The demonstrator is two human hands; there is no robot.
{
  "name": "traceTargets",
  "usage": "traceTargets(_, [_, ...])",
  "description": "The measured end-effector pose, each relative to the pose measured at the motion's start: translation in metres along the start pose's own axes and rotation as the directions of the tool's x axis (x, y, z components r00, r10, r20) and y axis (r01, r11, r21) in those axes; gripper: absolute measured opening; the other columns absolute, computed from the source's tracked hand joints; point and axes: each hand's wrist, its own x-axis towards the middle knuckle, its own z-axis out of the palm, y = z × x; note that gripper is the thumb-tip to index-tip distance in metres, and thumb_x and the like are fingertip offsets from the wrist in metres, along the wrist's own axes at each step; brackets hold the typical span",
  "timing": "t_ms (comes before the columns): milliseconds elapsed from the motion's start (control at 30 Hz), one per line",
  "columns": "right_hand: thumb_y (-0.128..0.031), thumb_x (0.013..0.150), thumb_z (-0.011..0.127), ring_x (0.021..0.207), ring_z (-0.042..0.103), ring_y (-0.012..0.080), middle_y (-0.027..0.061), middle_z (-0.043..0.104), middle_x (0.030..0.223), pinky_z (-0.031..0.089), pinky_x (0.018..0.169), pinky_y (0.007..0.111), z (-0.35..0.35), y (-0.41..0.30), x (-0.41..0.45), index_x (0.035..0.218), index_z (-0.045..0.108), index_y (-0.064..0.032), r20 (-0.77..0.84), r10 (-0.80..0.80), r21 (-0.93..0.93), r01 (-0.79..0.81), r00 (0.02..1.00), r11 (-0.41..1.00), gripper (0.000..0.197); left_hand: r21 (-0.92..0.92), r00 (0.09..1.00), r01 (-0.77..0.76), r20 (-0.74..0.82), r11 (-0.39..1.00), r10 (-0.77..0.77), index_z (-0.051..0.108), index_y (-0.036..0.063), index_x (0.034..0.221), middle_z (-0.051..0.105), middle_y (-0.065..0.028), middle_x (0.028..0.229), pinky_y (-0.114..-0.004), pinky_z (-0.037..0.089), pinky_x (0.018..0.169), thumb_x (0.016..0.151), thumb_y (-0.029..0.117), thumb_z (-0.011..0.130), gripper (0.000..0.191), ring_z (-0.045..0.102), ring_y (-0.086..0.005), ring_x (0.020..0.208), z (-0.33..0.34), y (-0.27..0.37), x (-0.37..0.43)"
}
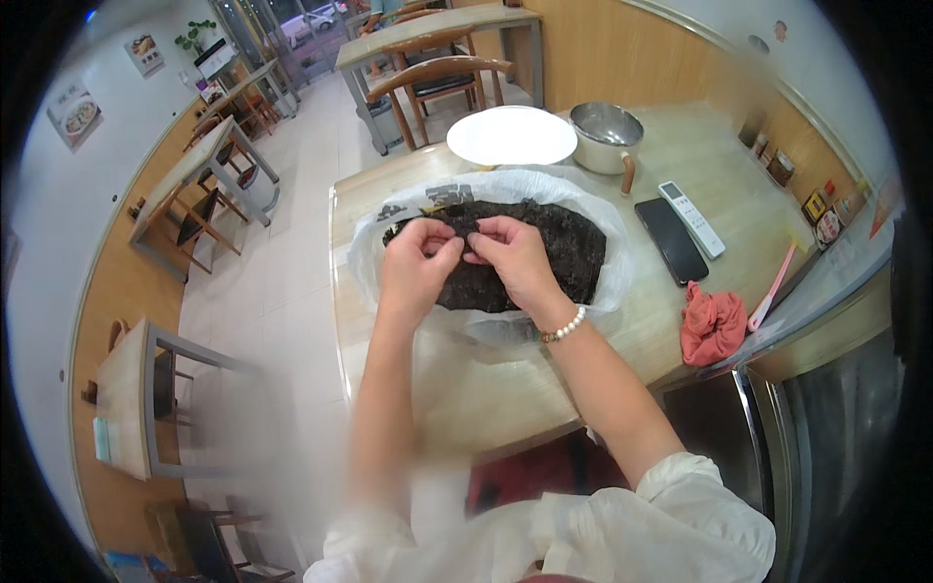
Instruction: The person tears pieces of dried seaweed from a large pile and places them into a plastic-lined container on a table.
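A wide dark mass of what looks like dried seaweed [572,251] lies on an opened white plastic bag [618,273] on the wooden table in front of me. Over its left half, my left hand [419,255] and my right hand [516,259] are close together, thumbs and fingertips pinching at a dark bit of it. The fingers partly hide that bit, so its size cannot be told. A pearl bracelet [565,326] circles my right wrist.
Beyond the bag are a white plate [512,136] and a cream pot [603,149] with a wooden handle. To the right lie a black phone [669,240], a white remote control [692,220], a coral cloth [711,328] and a pink-handled utensil [774,290]. Condiment bottles [816,202] line the wall.
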Motion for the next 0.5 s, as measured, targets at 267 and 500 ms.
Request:
traceTargets(267, [0.000,0.081,0.056,0.079,0.060,0.0116,0.0080,0.062,0.089,0.053,0.070,0.024,-0.005,-0.003,0.001,0.100,0.059,0.0068,0.043,-0.004,-0.001,0.004,0.999,1.000,0.020,0.359,0.919,-0.380,0.037,0.853,0.394,0.058,-0.0018,0.084,0.058,-0.0073,0.071,-0.024,0.045,0.061,0.074,-0.002,0.061,0.010,0.055,-0.0132,0.063,0.013,0.006,-0.006])
traceTargets(500, [0.002,0.078,0.056,0.074,0.060,0.0116,0.0087,0.063,0.084,0.054,0.066,0.025,0.000,-0.005,-0.002,0.092,0.060,0.0072,-0.004,-0.158,-0.231,0.153,0.987,0.961,0.016,0.395,0.930,-0.341,0.013,0.853,0.366,0.056,-0.0027,0.084,0.058,-0.0093,0.070,-0.027,0.044,0.061,0.074,-0.002,0.059,0.010,0.053,-0.0152,0.063,0.013,0.003,-0.005])
